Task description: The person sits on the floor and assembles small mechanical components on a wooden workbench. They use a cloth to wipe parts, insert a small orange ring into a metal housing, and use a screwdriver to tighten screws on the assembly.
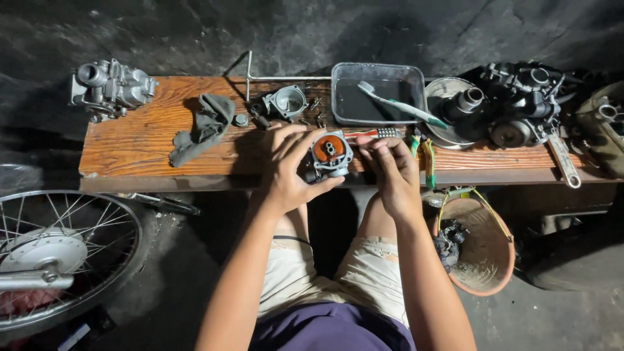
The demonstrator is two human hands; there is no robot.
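From the head camera I look straight down on a worn wooden plank worktop (143, 140) set low over a dark, stained concrete floor (552, 318). My left hand (290, 170) has its grip clenched around a small carburetor body (327, 156) with an orange inner face, held just above the front edge of the worktop, at its middle. My right hand (392, 174) sits just beside it, fingers curled and fingertips touching the part's right side; I cannot tell whether it holds anything of its own.

On the worktop lie a grey rag (205, 127), a metal float bowl (286, 102) and a clear plastic tray (378, 93) of dark liquid with a toothbrush (400, 104) across it. A whole carburetor (112, 88) rests at the left end, a cluster of dark engine parts (520, 104) at the right, with a wrench (564, 162) near the edge.

Below, a spoked wheel (62, 250) stands at left and a brown plastic basin (482, 244) at right.
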